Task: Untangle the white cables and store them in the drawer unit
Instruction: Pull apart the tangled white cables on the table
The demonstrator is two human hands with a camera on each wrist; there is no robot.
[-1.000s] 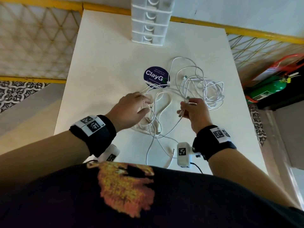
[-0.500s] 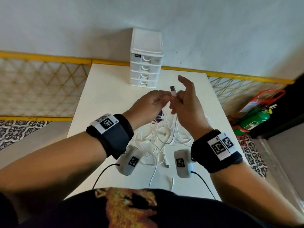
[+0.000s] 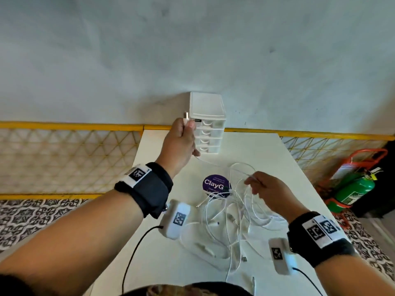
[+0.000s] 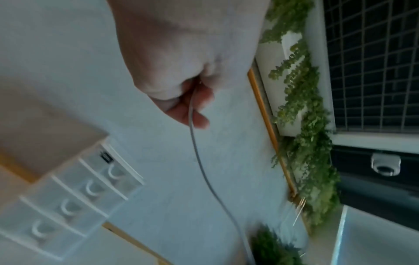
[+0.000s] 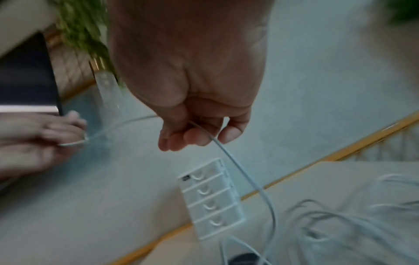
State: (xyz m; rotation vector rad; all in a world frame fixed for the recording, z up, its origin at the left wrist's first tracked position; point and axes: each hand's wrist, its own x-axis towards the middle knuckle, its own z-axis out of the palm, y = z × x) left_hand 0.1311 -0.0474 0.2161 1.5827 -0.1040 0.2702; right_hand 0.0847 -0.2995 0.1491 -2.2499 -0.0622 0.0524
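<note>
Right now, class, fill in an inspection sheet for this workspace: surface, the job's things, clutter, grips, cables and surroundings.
Surface: white table, set against a grey wall.
Job's things: white drawer unit at the table's far edge, four drawers, all closed.
Clutter: round purple sticker lying on the table.
Grips: left hand raised, gripping a cable's plug end; right hand pinching the cable lower down.
Cables: white cables lying tangled on the table, none stored.
Surroundings: green extinguisher on the floor to the right; yellow lattice railing; patterned floor tiles.
</note>
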